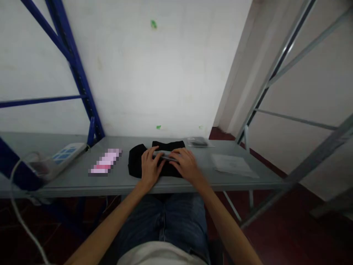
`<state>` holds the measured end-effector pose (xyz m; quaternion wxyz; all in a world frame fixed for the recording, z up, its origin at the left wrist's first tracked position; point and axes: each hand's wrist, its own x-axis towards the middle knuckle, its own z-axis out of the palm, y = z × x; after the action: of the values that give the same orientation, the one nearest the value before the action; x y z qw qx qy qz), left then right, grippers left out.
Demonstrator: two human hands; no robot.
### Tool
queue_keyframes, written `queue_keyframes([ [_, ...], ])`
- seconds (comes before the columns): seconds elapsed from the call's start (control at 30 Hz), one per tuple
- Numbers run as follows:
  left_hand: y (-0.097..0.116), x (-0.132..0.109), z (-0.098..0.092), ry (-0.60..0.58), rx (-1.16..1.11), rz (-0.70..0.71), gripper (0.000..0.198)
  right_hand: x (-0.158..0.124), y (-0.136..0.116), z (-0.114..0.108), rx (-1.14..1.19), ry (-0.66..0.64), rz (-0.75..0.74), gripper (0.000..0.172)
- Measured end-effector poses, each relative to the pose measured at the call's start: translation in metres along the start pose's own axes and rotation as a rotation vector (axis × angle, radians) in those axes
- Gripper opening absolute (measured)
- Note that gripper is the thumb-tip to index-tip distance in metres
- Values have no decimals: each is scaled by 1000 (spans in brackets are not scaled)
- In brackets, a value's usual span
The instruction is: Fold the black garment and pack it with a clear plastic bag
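Observation:
A black piece of cloth (pixel 137 158) lies on the grey shelf board (pixel 77 180) in front of me. My left hand (pixel 150 167) rests on it with fingers curled. My right hand (pixel 186 163) lies beside it on the cloth. Both hands touch a thin grey flat strip (pixel 165 156) that lies across the cloth between the fingertips. What the strip is I cannot make out.
A white power strip (pixel 66 154) with a cable sits at the left. A pink blurred patch (pixel 105 162) lies left of the cloth. Clear plastic bags (pixel 233 164) lie at the right, a small packet (pixel 199 142) at the back. Blue rack posts (pixel 79 81) and grey rack posts (pixel 264 92) flank the shelf.

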<state>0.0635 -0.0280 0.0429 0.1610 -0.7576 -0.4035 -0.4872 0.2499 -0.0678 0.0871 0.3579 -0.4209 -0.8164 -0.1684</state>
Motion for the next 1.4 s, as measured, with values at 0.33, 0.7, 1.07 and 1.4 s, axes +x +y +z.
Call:
queue_keyframes([
  [0.33,4,3,1,64,-84,-18,29,-3,20,-34,62,-62,56,17],
  [0.7,23,5,4,77,-287,141,16,3,5,-27,119,10,69,33],
  [1.07,19,33,-9,-196,-372,237,18,-1,22,-28,205,-92,162,24],
  [1.4,8,41,-11,-172,-307,183,15,-3,34,-26,276,82,200,25],
])
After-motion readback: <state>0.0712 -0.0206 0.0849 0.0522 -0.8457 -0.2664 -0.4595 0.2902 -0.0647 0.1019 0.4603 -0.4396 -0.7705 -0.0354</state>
